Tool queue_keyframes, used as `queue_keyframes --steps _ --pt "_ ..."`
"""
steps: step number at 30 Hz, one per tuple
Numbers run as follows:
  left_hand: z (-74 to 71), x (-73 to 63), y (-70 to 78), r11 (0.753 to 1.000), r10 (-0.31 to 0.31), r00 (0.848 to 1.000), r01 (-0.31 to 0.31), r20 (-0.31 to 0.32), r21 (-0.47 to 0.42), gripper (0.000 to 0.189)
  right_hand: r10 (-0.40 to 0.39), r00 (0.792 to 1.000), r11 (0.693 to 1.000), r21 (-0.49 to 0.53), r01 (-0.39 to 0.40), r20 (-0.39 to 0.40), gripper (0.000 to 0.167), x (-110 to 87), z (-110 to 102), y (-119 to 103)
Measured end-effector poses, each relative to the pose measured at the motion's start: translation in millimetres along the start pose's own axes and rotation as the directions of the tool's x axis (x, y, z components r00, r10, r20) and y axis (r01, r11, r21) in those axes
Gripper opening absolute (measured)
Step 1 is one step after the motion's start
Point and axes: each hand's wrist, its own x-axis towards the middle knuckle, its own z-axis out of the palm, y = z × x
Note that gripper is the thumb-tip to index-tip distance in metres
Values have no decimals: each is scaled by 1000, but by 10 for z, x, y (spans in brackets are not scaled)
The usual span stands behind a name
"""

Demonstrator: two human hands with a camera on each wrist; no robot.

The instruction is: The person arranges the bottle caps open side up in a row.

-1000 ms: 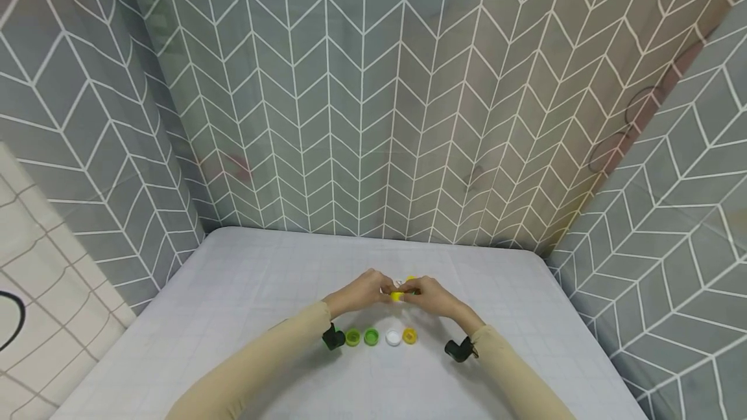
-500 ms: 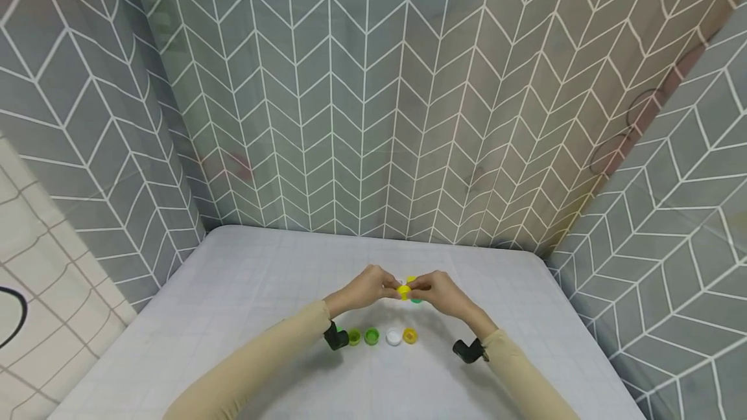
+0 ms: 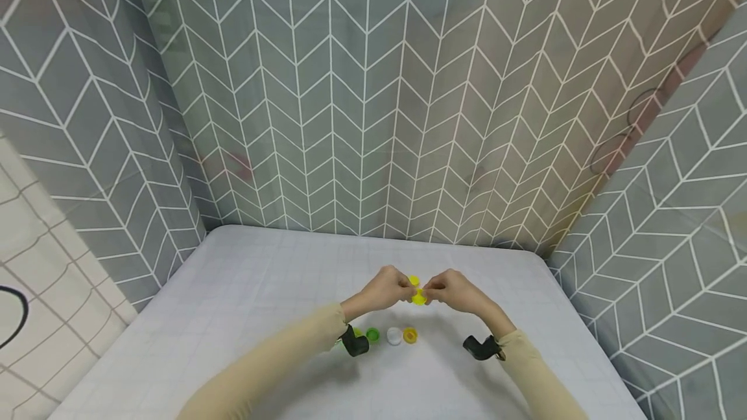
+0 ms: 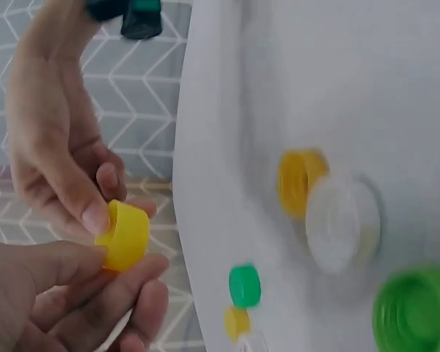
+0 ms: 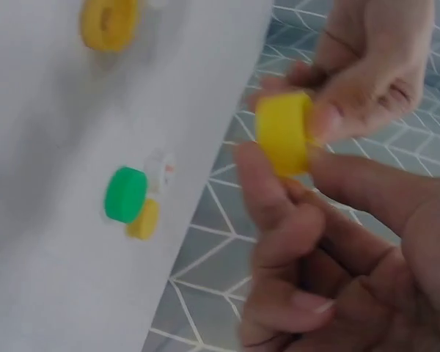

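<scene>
A yellow bottle cap (image 4: 127, 238) is held up between the two hands, over the far part of the table. My left hand (image 3: 385, 289) pinches it from the left, thumb and fingers on its side. From the other side my right hand (image 3: 459, 291) pinches the same cap, its thumb and fingertips at the rim, as the right wrist view shows. Behind the hands, a green cap (image 5: 125, 194), a smaller yellow cap (image 5: 143, 219) and a whitish cap (image 5: 160, 170) lie close together on the table.
Nearer the body, a green cap (image 3: 372, 335), a white cap (image 3: 393, 336) and an orange-yellow cap (image 3: 410, 335) lie in a row. The left wrist camera (image 3: 354, 342) overlaps the row's left end. A patterned curtain (image 3: 362, 115) hangs behind the white-covered table (image 3: 262, 264).
Both hands have moved to the right with the yellow cap between them, and the cap has tilted. The left wrist camera now covers more of the near row of caps.
</scene>
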Motion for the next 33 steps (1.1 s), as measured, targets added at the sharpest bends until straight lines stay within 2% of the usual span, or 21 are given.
queue_keyframes --steps 5,11,15,21,29,33 --pt "182 -24 136 999 -19 1000 20 -24 49 21 73 991 996 41 -78 109 16 -65 -89 36" --pt "320 -36 139 991 -20 999 25 -33 135 22 109 980 992 41 -117 166 13 -97 -75 102" --pt "383 -34 109 988 -51 998 54 -20 146 13 134 976 990 16 -139 171 11 -100 -27 152" --pt "477 -19 43 977 -64 998 61 9 203 8 200 966 980 -36 -196 163 9 -116 71 172" --pt "534 -10 -9 962 -107 993 91 47 257 9 210 967 977 -55 -204 145 7 -134 167 189" --pt "543 -17 -23 962 -128 990 112 50 248 9 213 968 977 -58 -208 128 6 -134 214 184"
